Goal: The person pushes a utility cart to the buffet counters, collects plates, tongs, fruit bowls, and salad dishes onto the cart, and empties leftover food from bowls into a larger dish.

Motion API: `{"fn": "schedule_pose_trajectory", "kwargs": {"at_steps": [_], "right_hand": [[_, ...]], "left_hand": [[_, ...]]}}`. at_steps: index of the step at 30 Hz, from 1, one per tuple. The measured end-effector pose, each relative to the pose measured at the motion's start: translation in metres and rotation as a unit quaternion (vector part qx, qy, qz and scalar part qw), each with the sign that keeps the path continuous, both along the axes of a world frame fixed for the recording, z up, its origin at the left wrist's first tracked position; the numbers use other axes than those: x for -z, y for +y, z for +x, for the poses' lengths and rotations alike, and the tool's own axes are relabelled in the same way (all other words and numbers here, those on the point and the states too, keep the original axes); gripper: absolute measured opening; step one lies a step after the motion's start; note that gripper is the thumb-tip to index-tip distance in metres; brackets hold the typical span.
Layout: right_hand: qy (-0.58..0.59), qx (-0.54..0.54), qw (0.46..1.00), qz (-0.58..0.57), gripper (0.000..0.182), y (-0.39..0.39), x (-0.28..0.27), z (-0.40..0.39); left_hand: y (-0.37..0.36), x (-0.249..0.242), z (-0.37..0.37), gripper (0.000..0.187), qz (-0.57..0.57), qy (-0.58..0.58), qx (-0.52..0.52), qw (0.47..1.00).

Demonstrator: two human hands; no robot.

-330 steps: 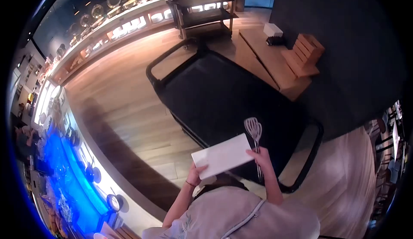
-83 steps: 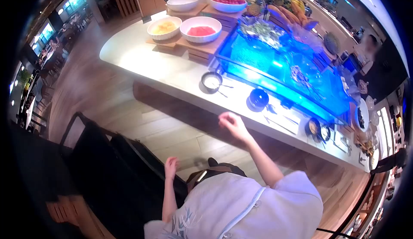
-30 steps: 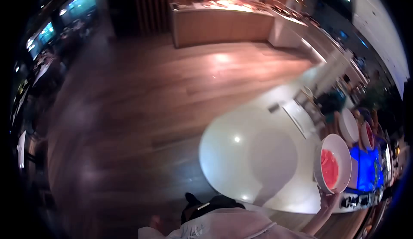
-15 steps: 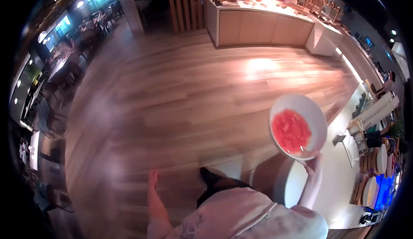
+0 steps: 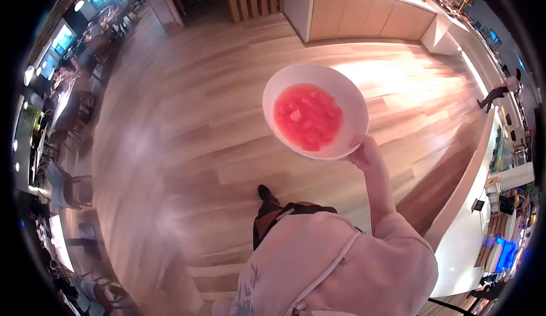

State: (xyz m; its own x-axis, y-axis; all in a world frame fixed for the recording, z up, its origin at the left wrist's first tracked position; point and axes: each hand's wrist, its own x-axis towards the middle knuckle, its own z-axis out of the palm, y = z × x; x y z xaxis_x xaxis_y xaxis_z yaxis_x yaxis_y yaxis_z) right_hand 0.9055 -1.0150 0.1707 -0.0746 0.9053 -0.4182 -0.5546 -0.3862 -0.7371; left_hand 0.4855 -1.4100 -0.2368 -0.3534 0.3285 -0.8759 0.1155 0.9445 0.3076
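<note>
A large white bowl (image 5: pixel 354 107) is held out in front of my body, over the floor. My right hand (image 5: pixel 364 152) grips it by its near right rim, fingers closed on the edge. Wet red chunks (image 5: pixel 308 117), which look like cut watermelon, lie in the bottom of the bowl. The bowl tilts somewhat toward me, and its inner wall shows on the right. My left hand is out of sight, below the lower edge of the view.
Wooden floor (image 5: pixel 187 145) stretches ahead. A counter (image 5: pixel 364 17) under bright light stands at the back, and a long white counter (image 5: pixel 463 242) with dishes runs along my right. A person (image 5: pixel 503 88) walks at far right. Chairs (image 5: pixel 65 182) and tables line the left.
The bowl has moved left and up in the view, away from the right counter, still in my right hand. My left hand has dropped out of view. The back counter appears closer.
</note>
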Motion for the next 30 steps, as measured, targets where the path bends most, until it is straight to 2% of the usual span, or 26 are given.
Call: {"fn": "schedule_pose_trajectory", "kwargs": {"at_steps": [5, 8, 9, 10, 11, 12, 13, 14, 15, 16, 17, 18, 19, 20, 21, 23, 25, 28, 30], "right_hand": [[0.014, 0.021, 0.999, -0.038, 0.039, 0.115, 0.002, -0.106], [0.011, 0.006, 0.999, -0.045, 0.038, 0.185, 0.007, -0.155], [0.011, 0.007, 0.999, -0.046, 0.038, 0.21, 0.011, -0.171], [0.019, 0.006, 0.998, -0.052, 0.039, 0.237, 0.015, -0.189], [0.026, 0.005, 0.998, -0.057, 0.039, 0.262, 0.018, -0.203], [0.023, 0.005, 0.998, -0.051, 0.039, 0.286, 0.027, -0.218], [0.02, 0.004, 0.999, -0.045, 0.04, 0.317, 0.039, -0.235], [0.017, 0.005, 0.999, -0.033, 0.041, 0.346, 0.047, -0.25], [0.025, 0.012, 0.998, -0.054, 0.042, 0.373, 0.047, -0.268], [0.033, 0.019, 0.996, -0.075, 0.043, 0.406, 0.044, -0.288], [0.031, 0.005, 0.998, -0.059, 0.043, 0.434, 0.04, -0.306], [0.032, -0.008, 0.998, -0.045, 0.043, 0.463, 0.035, -0.323], [0.03, -0.007, 0.999, -0.035, 0.043, 0.497, 0.034, -0.342], [0.027, -0.027, 0.998, -0.048, 0.042, 0.526, 0.038, -0.358], [0.023, -0.045, 0.997, -0.06, 0.041, 0.553, 0.037, -0.37], [0.036, -0.042, 0.996, -0.066, 0.04, 0.609, 0.035, -0.4], [0.054, -0.041, 0.995, -0.07, 0.04, 0.666, 0.035, -0.429], [0.063, -0.046, 0.994, -0.071, 0.039, 0.688, 0.039, -0.439], [0.046, -0.033, 0.996, -0.068, 0.039, 0.737, 0.046, -0.469]], "left_hand": [[0.212, 0.01, -0.103, 0.026, 0.098, 0.022, 0.069, 0.993], [0.418, 0.022, -0.16, 0.028, 0.253, 0.052, 0.067, 0.964], [0.49, -0.005, -0.163, 0.034, 0.31, -0.054, -0.056, 0.947], [0.562, -0.06, -0.171, 0.031, 0.326, -0.025, 0.052, 0.944], [0.62, -0.11, -0.167, 0.028, 0.376, -0.044, 0.009, 0.925], [0.668, -0.137, -0.167, 0.025, 0.428, -0.063, -0.036, 0.901], [0.714, -0.126, -0.187, 0.025, 0.445, -0.067, -0.034, 0.893], [0.75, -0.109, -0.208, 0.023, 0.467, -0.041, 0.017, 0.883], [0.774, -0.095, -0.227, 0.021, 0.485, -0.014, 0.063, 0.872], [0.794, -0.091, -0.244, 0.02, 0.474, -0.077, 0.08, 0.873], [0.803, -0.072, -0.256, 0.02, 0.423, -0.12, 0.003, 0.898], [0.802, -0.061, -0.274, 0.018, 0.381, -0.002, 0.106, 0.919], [0.797, -0.05, -0.289, 0.017, 0.317, -0.041, 0.039, 0.947], [0.793, -0.024, -0.316, 0.018, 0.166, -0.085, 0.049, 0.981], [0.789, -0.017, -0.334, 0.018, 0.092, -0.098, 0.057, 0.989], [0.789, 0.0, -0.367, 0.019, 0.031, -0.087, 0.056, 0.994], [0.802, 0.004, -0.399, 0.019, 0.0, -0.064, 0.045, 0.997], [0.823, 0.008, -0.431, 0.02, -0.006, -0.035, 0.041, 0.999], [0.861, 0.012, -0.47, 0.021, -0.003, -0.018, 0.049, 0.999]]}}
